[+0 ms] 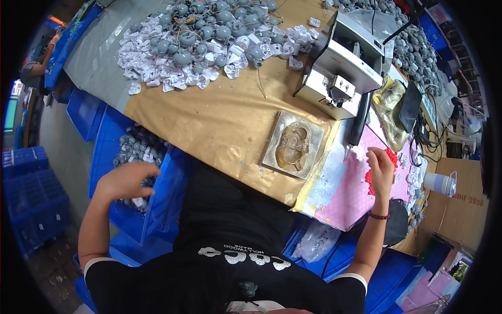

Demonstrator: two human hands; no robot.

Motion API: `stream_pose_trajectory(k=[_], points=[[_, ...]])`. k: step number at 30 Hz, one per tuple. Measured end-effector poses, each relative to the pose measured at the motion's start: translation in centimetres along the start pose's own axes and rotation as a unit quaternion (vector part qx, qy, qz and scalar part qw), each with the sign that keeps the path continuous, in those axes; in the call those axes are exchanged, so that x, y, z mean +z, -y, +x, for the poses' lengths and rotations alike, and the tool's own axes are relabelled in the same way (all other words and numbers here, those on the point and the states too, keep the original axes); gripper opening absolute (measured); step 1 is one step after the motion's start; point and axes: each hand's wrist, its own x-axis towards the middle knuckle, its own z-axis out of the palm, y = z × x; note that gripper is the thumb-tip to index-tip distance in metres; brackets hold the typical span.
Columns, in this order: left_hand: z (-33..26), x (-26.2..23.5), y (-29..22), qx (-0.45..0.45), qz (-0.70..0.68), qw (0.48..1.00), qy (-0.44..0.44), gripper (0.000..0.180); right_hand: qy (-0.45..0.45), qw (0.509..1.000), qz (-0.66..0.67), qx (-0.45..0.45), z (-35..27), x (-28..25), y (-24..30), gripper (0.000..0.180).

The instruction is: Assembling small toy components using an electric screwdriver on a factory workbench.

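My left hand (128, 180) hovers over a blue bin (166, 188) of grey and white parts (137, 148), fingers curved and thumb apart. A dark bit shows between thumb and fingers; I cannot tell if it lies in the bin behind. On the pink mat (345, 201), my right hand (381, 166) has thumb and fingertips drawn together; what they hold, if anything, is too small to make out. Small red pieces (391, 157) lie beside it, with small white pieces (358, 153) near the fingertips. A black, thin-tipped tool (360, 123) stands just beyond.
A metal block with a shaped recess (274, 149) sits on the brown-covered table (209, 123). Behind it stands a silver machine (337, 68). Heaped grey balls with white plastic parts (209, 39) cover the far side. A white cup (440, 183) and cables are at right.
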Motion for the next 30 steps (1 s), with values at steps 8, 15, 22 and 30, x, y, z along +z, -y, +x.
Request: stream_pose_trajectory(k=[8,15,22,30], points=[[16.6,-3.7,-0.9,0.010,0.124,0.889,-0.440,0.036,-0.048,0.994,-0.096,-0.016,-2.9,-4.1,-1.2,0.015],[21.0,-2.6,1.9,0.059,0.133,0.869,-0.473,0.033,-0.074,0.924,-0.329,-0.182,-5.9,-4.8,2.1,0.033],[22.3,-1.8,-3.1,0.093,0.001,0.897,-0.433,0.032,0.066,0.817,-0.477,-0.318,-5.0,-3.5,-1.3,0.040],[20.9,-2.3,-4.6,0.121,0.010,0.916,-0.382,0.026,0.033,0.827,-0.448,-0.339,0.1,-2.5,-2.9,0.028]])
